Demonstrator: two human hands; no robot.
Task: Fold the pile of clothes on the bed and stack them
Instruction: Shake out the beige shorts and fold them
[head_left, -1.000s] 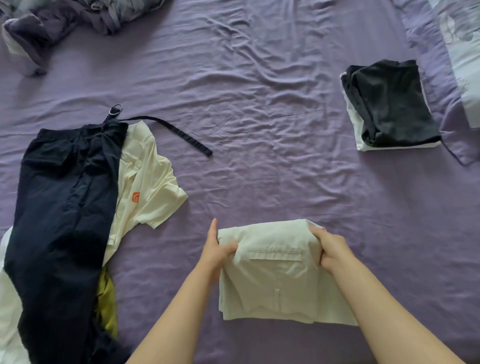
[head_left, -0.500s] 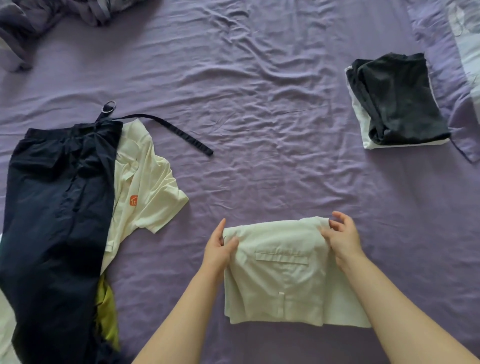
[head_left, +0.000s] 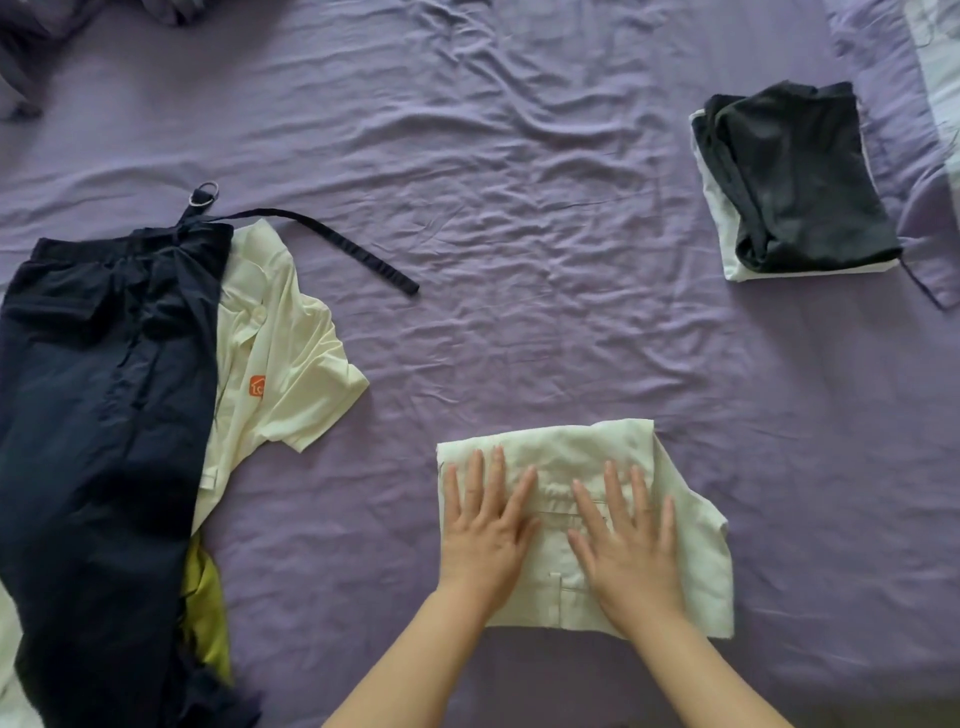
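Folded cream garment lies under left hand and right hand, both pressed flat, fingers spread.

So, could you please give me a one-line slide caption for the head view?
Both hands, left hand and right hand, press flat on a folded cream garment on the purple bed sheet.

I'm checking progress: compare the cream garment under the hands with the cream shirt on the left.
The cream garment is folded into a compact block; the cream shirt lies unfolded, sleeve spread. Left hand and right hand press flat on the garment; nothing touches the shirt except the dark trousers covering part of it. The shirt bears an orange logo; the garment shows none. Both are pale cream.
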